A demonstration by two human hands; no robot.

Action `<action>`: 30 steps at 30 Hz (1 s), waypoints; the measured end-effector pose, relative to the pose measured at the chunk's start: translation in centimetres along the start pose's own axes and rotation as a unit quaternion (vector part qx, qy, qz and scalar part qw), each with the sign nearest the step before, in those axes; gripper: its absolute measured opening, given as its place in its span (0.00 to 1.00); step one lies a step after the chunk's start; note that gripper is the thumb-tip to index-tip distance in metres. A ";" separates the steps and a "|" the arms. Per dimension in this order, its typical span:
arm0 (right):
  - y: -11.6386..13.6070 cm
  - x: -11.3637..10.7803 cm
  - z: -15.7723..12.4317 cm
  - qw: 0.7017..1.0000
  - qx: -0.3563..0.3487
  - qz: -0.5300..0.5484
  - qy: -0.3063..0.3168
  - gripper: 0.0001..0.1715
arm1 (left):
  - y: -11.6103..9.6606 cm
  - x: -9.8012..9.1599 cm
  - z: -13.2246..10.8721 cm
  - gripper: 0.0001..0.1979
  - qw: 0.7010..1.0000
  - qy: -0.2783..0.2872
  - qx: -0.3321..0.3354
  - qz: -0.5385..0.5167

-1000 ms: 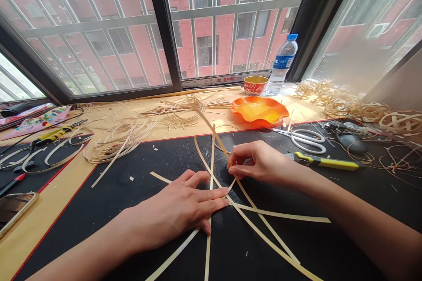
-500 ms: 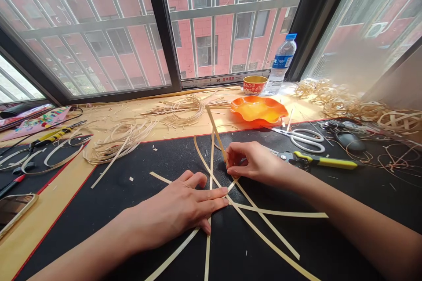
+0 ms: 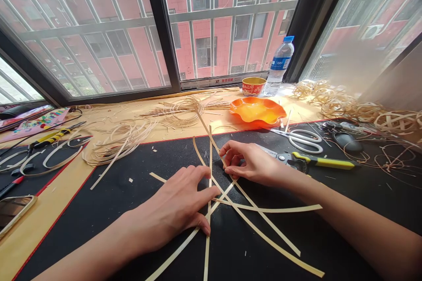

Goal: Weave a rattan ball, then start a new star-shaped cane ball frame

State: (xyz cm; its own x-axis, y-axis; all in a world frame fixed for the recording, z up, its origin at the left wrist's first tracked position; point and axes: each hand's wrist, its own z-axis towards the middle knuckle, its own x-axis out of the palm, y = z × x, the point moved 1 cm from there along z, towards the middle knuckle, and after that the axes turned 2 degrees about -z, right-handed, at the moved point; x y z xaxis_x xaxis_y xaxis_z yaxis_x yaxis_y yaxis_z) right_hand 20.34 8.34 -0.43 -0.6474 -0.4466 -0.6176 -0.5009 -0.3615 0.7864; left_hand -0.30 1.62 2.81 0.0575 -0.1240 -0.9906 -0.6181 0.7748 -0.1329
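Several thin bamboo strips (image 3: 260, 221) lie crossed on a black mat (image 3: 132, 202) in front of me. My left hand (image 3: 178, 204) lies flat on the crossing point, fingers stretched out and pressing the strips down. My right hand (image 3: 250, 162) pinches one strip (image 3: 206, 129) between thumb and fingers just beyond the crossing. That strip rises from the pinch toward the window.
Behind the mat stand an orange wavy dish (image 3: 257, 109), a red and gold bowl (image 3: 253, 85) and a water bottle (image 3: 278, 66). White-handled scissors (image 3: 303, 138) and a yellow-handled knife (image 3: 321, 161) lie right. Coils of cane (image 3: 115, 138) and pliers (image 3: 49, 136) lie left; a phone (image 3: 15, 210) lies near the left edge.
My right hand has slid the pinched strip a little to the left and nearer the crossing. My left hand stays pressed on the strips, its fingers drawn in slightly.
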 end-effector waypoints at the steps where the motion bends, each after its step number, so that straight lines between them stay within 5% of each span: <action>1: 0.0 0.1 0.0 1.000 0.001 -0.010 -0.006 0.12 | -0.1 -0.1 0.1 0.18 1.000 -0.003 -0.023 0.001; 8: 0.4 0.3 0.1 1.000 0.022 0.011 -0.006 0.09 | 0.3 0.1 0.5 0.29 0.995 0.004 -0.091 0.038; 30: -0.1 0.7 0.3 1.000 -0.008 -0.005 0.008 0.12 | 0.9 0.8 0.1 0.41 0.998 -0.064 -0.021 -0.008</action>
State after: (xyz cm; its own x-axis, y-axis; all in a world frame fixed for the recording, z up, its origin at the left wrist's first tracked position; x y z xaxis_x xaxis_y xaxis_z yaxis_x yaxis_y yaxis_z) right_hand 19.75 8.36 -0.96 -0.6336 -0.4552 -0.6256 -0.4975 -0.3795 0.7800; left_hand -0.73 2.33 1.93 0.1669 -0.0540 -0.9845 -0.6483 0.7463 -0.1508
